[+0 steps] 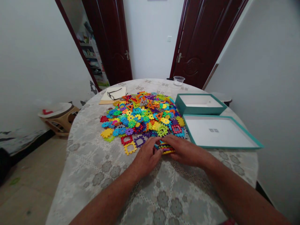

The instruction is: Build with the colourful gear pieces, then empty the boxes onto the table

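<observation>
Both of my hands are wrapped round a small stack of colourful plastic building pieces [167, 149] at the near edge of a big pile. My left hand [147, 153] grips the stack's left side, its thumb across the front. On the right side, my right hand [179, 148] curls its fingers over the top and edge. Yellow, purple and other coloured layers show between the hands; the rest is hidden by fingers. Left of my left hand lie a yellow square frame piece [126, 152], a red one [124, 139] and a purple one [137, 145].
Beyond the hands spreads the pile of gear-shaped pieces [140, 115]. At right stand a deep teal box [197, 110] and a shallow teal-rimmed lid [225, 146]. Glasses [111, 96] rest on paper [120, 93] at back left; a clear plastic tub [178, 81] stands at the far edge.
</observation>
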`<state>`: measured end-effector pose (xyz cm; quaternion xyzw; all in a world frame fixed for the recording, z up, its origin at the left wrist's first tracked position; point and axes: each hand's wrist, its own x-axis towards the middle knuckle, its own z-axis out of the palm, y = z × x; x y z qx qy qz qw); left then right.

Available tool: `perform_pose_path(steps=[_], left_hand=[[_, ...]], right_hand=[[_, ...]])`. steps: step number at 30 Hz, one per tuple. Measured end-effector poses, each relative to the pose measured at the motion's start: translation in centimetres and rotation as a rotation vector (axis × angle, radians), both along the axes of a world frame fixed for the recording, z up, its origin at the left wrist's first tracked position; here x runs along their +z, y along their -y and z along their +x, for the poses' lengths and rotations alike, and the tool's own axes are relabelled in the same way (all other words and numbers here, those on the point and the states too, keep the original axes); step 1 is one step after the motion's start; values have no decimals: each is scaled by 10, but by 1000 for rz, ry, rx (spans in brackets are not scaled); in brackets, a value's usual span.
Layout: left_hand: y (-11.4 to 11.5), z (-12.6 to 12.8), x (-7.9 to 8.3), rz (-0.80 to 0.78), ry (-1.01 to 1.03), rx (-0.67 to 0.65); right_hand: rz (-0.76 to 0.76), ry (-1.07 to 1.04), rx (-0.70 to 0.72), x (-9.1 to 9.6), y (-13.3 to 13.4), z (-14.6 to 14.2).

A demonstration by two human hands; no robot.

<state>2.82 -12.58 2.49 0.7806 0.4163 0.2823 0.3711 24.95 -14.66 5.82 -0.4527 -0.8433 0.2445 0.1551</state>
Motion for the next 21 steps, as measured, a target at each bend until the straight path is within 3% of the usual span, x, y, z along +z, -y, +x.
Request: perform_pose_path(steps=[12, 21], left_hand=[[-1, 0, -1, 26, 10, -23], [-2, 3, 4, -30, 52, 0]], right_hand=[[-16, -8, -31, 6, 2, 9], [122, -37, -12, -7, -3, 5]])
